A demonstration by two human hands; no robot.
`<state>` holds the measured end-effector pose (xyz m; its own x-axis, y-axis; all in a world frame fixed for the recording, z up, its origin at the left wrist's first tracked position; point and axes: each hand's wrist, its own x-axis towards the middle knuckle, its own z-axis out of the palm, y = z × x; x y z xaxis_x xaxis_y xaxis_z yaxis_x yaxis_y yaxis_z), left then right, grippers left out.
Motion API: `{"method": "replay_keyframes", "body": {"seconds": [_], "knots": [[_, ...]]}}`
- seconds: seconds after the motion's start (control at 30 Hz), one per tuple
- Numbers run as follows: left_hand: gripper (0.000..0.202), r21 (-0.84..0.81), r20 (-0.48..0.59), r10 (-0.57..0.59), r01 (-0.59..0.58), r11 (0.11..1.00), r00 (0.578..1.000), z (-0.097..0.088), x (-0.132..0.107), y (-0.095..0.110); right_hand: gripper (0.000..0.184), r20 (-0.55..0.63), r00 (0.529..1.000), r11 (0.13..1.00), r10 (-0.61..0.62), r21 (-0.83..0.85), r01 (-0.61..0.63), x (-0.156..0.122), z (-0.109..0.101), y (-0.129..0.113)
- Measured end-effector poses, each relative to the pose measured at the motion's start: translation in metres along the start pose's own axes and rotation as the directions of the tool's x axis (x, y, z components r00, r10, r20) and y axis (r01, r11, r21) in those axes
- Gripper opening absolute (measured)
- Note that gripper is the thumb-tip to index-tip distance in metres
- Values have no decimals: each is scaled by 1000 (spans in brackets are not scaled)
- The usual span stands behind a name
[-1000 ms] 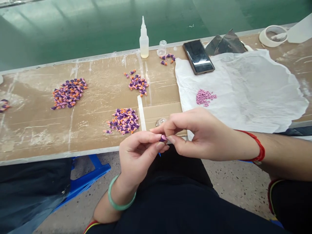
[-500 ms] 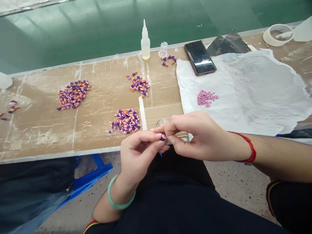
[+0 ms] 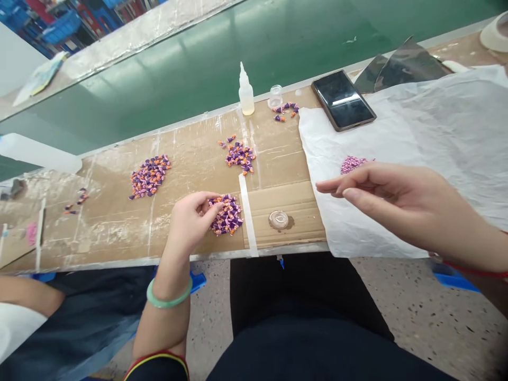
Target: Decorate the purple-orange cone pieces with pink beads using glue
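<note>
Our left fingers (image 3: 209, 203) were curled, tips down in the near pile (image 3: 228, 216) of purple and orange beads; whether they pinched a bead we could not tell. The left hand (image 3: 189, 219) lay over the board (image 3: 190, 153) just left of that pile, with a green bangle (image 3: 169, 299) on its wrist. Our right fingers (image 3: 337, 187) were stretched out slack, and we saw nothing between them. The right hand (image 3: 392, 200) hovered over the paper (image 3: 428, 132), near the pink heap (image 3: 351, 164) and well apart from the left hand. The near pile lay close to the board's front edge, just beside a tape strip (image 3: 248, 211); a clear disc (image 3: 279, 219) sat just right of the strip. Farther back lay three more lots of beads: a left pile (image 3: 150, 176), a middle pile (image 3: 240, 155) and a small pile (image 3: 286, 108) beside a clear cup (image 3: 275, 97). A bottle (image 3: 246, 98) stood upright left of the cup. A phone (image 3: 343, 99) lay at the paper's far corner, its screen dark. Another person's arm (image 3: 24, 299) showed at the lower left.
</note>
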<state>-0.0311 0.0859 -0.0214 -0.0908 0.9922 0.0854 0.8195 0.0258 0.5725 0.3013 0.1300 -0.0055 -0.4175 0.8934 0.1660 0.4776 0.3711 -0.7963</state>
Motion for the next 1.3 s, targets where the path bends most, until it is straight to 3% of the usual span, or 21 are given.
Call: {"method": "replay_keyframes", "body": {"seconds": [0.13, 0.3, 0.53, 0.67, 0.73, 0.83, 0.97, 1.1, 1.23, 1.3], "knots": [[8, 124, 26, 194, -196, 973, 981, 19, 38, 16, 22, -54, 996, 997, 75, 13, -74, -5, -3, 10], [4, 283, 162, 161, -202, 938, 974, 46, 74, 33, 21, -163, 976, 989, 147, 23, -145, -11, -14, 10], [10, 421, 145, 168, -214, 882, 975, 59, 83, 32, 15, -346, 911, 974, 226, 96, -205, -28, -32, 21], [12, 437, 129, 191, -229, 870, 973, 57, 83, 32, 12, -393, 886, 963, 244, 206, -174, -39, -38, 34], [8, 342, 77, 120, -139, 929, 990, 50, 81, 34, 10, -403, 884, 964, 236, 214, -160, -41, -41, 40], [4, 27, 45, -68, 67, 997, 997, 37, 75, 39, 9, -375, 909, 983, 185, 63, -174, -40, -45, 51], [8, -333, 33, -182, 182, 925, 983, 26, 58, 48, 10, -138, 990, 957, -17, -288, -23, -33, -42, 70], [13, -505, 137, -151, 200, 839, 979, 24, 35, 49, 11, 7, 995, 892, -104, -442, 96, -22, -30, 81], [19, -586, 292, -52, 222, 779, 955, 26, 12, 48, 14, 18, 992, 852, -125, -510, 117, -13, -19, 83], [21, -598, 318, -3, 203, 776, 948, 27, 4, 51, 15, 15, 991, 842, -135, -526, 122, -10, -17, 84]]}}
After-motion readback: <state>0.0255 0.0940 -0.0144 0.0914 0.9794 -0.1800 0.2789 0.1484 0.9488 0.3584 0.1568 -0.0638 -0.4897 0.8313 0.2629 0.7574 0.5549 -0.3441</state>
